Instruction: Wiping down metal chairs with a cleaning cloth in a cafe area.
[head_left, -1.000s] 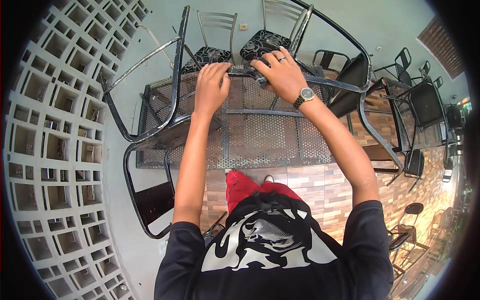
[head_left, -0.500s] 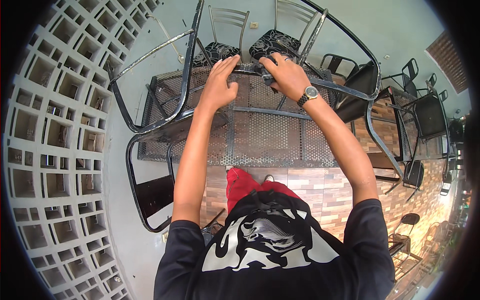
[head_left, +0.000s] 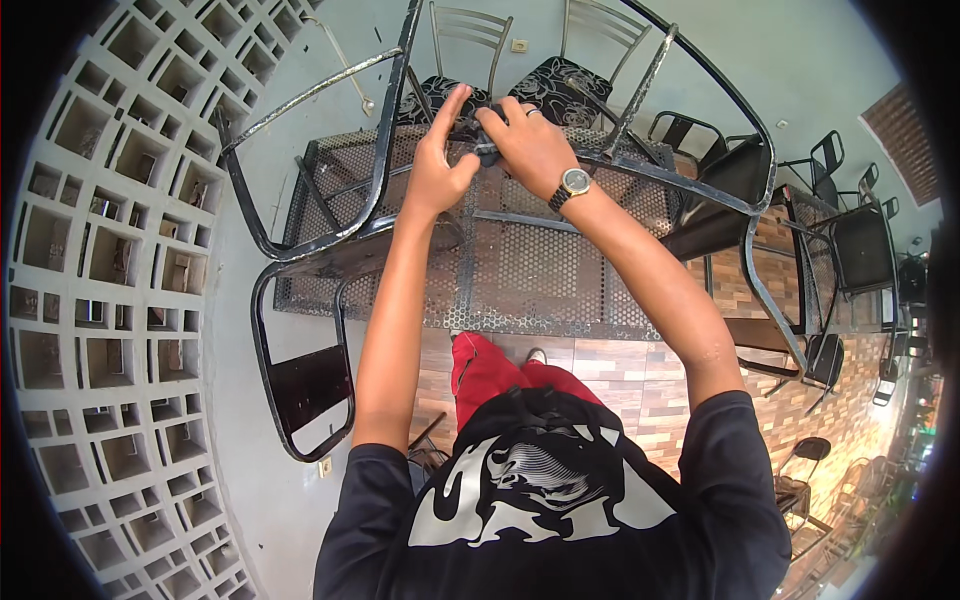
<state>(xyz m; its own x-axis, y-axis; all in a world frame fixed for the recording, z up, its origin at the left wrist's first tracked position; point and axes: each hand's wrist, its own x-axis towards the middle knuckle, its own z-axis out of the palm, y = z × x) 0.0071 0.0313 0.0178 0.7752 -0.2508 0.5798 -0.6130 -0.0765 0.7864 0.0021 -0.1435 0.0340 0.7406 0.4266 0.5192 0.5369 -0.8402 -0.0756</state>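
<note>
My right hand (head_left: 530,150), with a watch on its wrist, is closed around a crumpled dark grey cloth (head_left: 487,152). The cloth lies against the bar of an upturned black metal chair frame (head_left: 690,185), though the fingers hide most of the contact. My left hand (head_left: 437,170) is close beside it, fingers stretched out and thumb apart, holding nothing. Whether its palm touches the bar I cannot tell. Worn, scratched legs (head_left: 378,175) of the upturned seating rise on the left. Underneath stands a dark table (head_left: 540,285) with a perforated metal top.
Two chairs with patterned seats (head_left: 560,90) stand against the far wall. A black chair back (head_left: 305,400) hangs at the left, near a wall of pierced blocks (head_left: 120,260). More black chairs (head_left: 860,245) and tables fill the right side above a wood-patterned floor (head_left: 640,390).
My right hand has slid left along the bar with the cloth, coming close to my left hand. The left hand stays open, nearly in place. The view has shifted slightly.
</note>
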